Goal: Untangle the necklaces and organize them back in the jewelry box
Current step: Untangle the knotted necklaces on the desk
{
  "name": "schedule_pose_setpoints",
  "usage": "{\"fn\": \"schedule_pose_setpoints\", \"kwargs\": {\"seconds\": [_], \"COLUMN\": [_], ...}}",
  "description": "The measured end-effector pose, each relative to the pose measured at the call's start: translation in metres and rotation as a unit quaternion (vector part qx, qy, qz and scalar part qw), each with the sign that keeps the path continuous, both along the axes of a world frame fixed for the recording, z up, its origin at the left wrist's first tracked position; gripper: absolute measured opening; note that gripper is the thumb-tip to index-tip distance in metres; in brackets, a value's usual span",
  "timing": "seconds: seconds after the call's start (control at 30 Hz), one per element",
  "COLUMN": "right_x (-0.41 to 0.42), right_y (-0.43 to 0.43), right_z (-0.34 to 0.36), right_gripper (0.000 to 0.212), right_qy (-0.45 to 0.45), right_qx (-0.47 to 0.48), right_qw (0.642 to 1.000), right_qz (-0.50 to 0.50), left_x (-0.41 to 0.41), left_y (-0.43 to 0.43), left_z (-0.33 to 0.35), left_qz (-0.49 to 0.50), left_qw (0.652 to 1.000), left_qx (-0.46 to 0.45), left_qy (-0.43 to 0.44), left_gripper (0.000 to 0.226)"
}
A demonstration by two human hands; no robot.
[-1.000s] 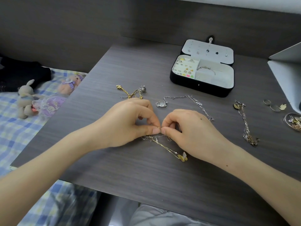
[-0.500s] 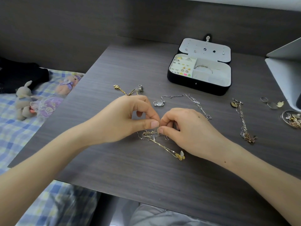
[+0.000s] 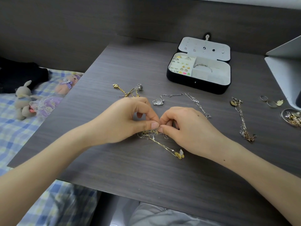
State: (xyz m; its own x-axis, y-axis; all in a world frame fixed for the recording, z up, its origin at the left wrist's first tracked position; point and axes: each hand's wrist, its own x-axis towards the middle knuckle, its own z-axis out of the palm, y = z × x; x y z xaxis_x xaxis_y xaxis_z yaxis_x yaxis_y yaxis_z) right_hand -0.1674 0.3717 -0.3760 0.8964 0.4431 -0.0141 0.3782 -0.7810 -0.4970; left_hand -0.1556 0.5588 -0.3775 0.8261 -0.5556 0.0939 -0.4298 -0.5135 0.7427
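Observation:
A tangle of gold and silver necklaces (image 3: 152, 134) lies on the dark wooden table (image 3: 146, 173), with a gold chain running down to a butterfly pendant (image 3: 179, 154). My left hand (image 3: 125, 121) and my right hand (image 3: 182, 128) meet fingertip to fingertip just above the tangle, each pinching a thin chain. A silver necklace (image 3: 187, 99) with a clear pendant lies behind my hands. More gold chain (image 3: 127, 91) shows behind my left hand. Another necklace (image 3: 242, 119) lies to the right. The black jewelry box (image 3: 198, 80) stands open at the back.
Rings and a small charm (image 3: 271, 101) lie at the right, near a small dish of jewelry (image 3: 293, 117). A white stand (image 3: 285, 62) rises at the right edge. Plush toys (image 3: 26, 100) sit on a checked bedspread left of the table.
Both hands stay together pinching the chains; the fingers have shifted slightly and the tangle under them has bunched a little closer.

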Motion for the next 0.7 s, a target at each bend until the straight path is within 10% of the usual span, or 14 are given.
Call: {"fn": "schedule_pose_setpoints", "kwargs": {"seconds": [0.7], "right_x": [-0.0095], "right_y": [-0.0017], "right_z": [0.0065], "right_gripper": [0.009], "right_qy": [-0.002], "right_qx": [-0.009], "right_qw": [1.0], "right_qz": [0.012], "left_x": [-0.001], "left_y": [-0.0017], "left_z": [-0.0058], "left_qz": [0.01], "left_qw": [0.996], "left_qx": [0.072], "left_qy": [-0.057], "left_gripper": [0.022]}}
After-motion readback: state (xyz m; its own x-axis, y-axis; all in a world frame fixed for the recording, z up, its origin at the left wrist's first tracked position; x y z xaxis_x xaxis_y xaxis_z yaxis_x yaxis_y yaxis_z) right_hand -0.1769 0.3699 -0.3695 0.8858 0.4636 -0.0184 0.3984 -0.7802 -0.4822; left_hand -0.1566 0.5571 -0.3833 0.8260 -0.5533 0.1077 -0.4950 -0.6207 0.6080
